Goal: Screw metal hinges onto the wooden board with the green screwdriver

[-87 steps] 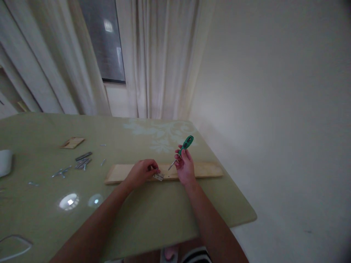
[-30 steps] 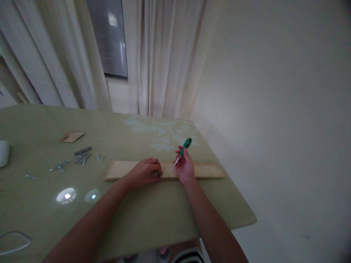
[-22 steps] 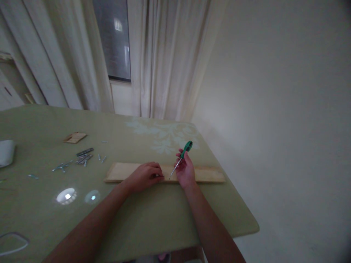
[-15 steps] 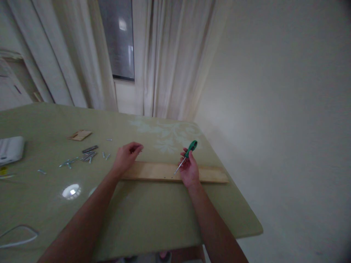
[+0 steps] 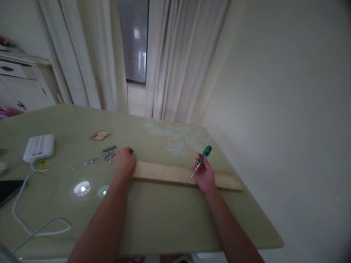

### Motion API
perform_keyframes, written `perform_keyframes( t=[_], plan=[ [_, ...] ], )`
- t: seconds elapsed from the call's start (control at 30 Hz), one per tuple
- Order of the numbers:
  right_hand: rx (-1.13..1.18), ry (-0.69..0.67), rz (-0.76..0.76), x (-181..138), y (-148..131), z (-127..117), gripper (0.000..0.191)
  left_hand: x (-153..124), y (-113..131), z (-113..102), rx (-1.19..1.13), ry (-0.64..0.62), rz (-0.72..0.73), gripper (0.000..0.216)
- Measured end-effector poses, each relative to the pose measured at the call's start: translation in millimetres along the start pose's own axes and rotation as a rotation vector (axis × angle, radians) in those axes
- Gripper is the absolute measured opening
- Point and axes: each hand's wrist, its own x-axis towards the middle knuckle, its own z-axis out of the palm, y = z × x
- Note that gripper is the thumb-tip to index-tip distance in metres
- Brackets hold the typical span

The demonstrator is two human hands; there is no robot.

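A long pale wooden board lies flat across the table, with small dark holes near its front edge. My right hand is closed around a screwdriver with a green and black handle. Its metal shaft slants down to the left, the tip close to the holes. My left hand is at the board's left end, beside the loose hardware, fingers curled; what they hold, if anything, is hidden. Left of it lie several screws and grey metal hinge-like pieces.
A small wooden piece lies farther back on the green-covered table. At left are a white power-bank-like box, a white cable and a dark flat device. Curtains and a wall border the table.
The view has turned left, showing more of the box and cable. My left hand has moved left off the board's end toward the hardware. My right hand still holds the screwdriver over the board.
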Motion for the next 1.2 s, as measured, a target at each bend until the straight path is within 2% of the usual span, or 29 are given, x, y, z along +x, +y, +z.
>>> perform_keyframes(
  t=[0.3,0.43,0.67,0.83,0.97,1.07,1.2],
  plan=[
    [-0.094,-0.011,-0.022,1.7,-1.0,-4.8,0.037,-11.7,8.1,2.8,0.011,0.095,0.07,0.041],
    [-0.156,-0.052,-0.02,2.7,-3.0,-8.3,0.038,-13.7,9.9,10.4,-0.001,0.043,0.113,0.039],
    [-0.219,-0.003,-0.012,3.0,-3.7,-3.6,0.047,-14.1,1.4,14.5,-0.001,0.045,0.124,0.036],
    [-0.301,-0.015,-0.032,5.8,0.8,0.3,0.042,-13.3,-5.5,12.9,0.018,0.102,0.151,0.033],
    [-0.274,-0.018,-0.044,7.8,5.2,0.5,0.039,-8.1,-9.3,10.6,0.052,0.11,0.196,0.034],
    [-0.247,-0.011,-0.059,7.5,9.6,2.1,0.041,-7.0,-0.7,6.1,0.061,0.088,0.264,0.035],
    [-0.212,0.022,-0.097,7.7,13.3,5.8,0.05,-28.9,34.8,7.7,0.022,-0.034,0.463,0.031]
  ],
)
